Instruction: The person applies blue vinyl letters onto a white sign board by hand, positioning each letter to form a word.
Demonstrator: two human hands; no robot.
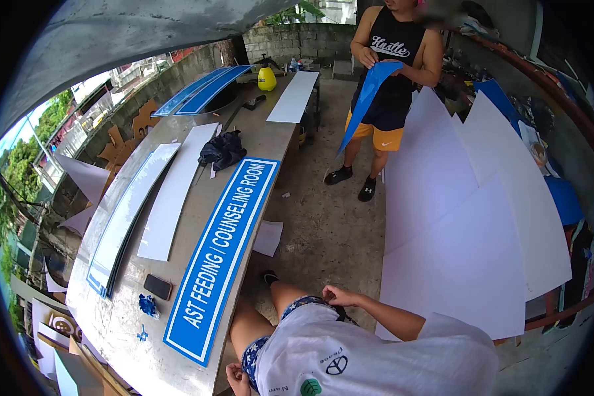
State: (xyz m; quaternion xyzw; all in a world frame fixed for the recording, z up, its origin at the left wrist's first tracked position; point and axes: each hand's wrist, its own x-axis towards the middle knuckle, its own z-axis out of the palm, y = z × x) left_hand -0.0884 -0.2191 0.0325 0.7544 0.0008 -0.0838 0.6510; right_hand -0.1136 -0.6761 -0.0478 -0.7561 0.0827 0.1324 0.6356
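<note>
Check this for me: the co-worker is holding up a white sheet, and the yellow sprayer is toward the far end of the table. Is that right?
Not quite: the sheet that the co-worker holds is blue, not white, as the head view shows. The yellow sprayer is indeed toward the far end of the table.

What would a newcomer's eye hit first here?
Probably the blue sign lettered "AST FEEDING / COUNSELING ROOM", lying along the edge of the table. Then the yellow pump sprayer toward the far end, and the co-worker holding a blue sheet. Large white sheets dominate the right side.
</note>
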